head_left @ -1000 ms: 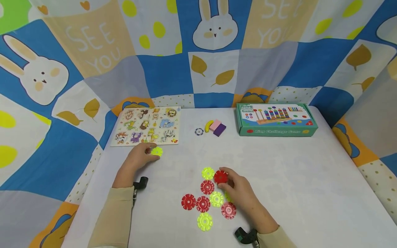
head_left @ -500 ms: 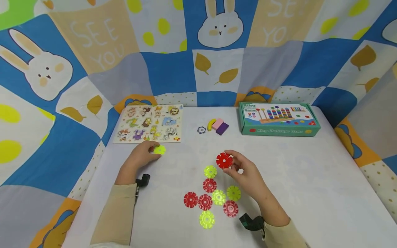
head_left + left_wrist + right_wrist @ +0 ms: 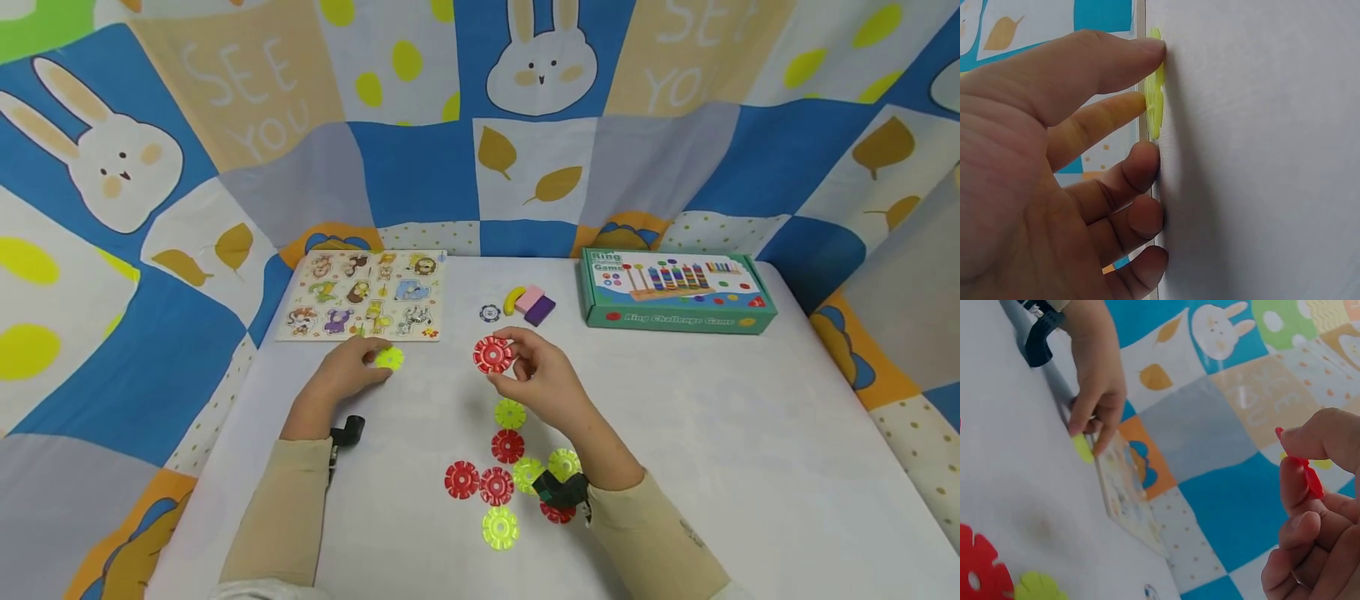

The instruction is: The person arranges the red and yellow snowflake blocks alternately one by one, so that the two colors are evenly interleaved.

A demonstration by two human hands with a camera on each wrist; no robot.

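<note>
A red disc (image 3: 483, 355) hung clear of the tabletop (image 3: 750, 433) in the right hand (image 3: 543, 375); a yellow-green disc (image 3: 396, 359) sat low in the left hand (image 3: 345, 371)!

Biggest by far was the patterned cloth (image 3: 416, 175), all rabbits and leaves, up behind the white tabletop. Next, the green box (image 3: 678, 292), back right, and the puzzle board (image 3: 390, 302) with its animals, back left. Then those hands! The right pinched its disc by the rim between thumb and fingers, the disc poking out to the hand's left. The left gripped its disc between thumb and index finger, out to the hand's right, just in front of the board; whether it touched the tabletop, you couldn't tell. Nearer the person lay loose red discs (image 3: 498, 447) and loose yellow-green discs (image 3: 502, 414), some partly hidden by the right wrist camera (image 3: 560, 490). Smaller still: a purple block (image 3: 540, 312), a pink block (image 3: 529, 298) and a yellow curved piece (image 3: 513, 300), bunched together. Tiniest, just left of them, was a patterned chip (image 3: 490, 313).
</note>
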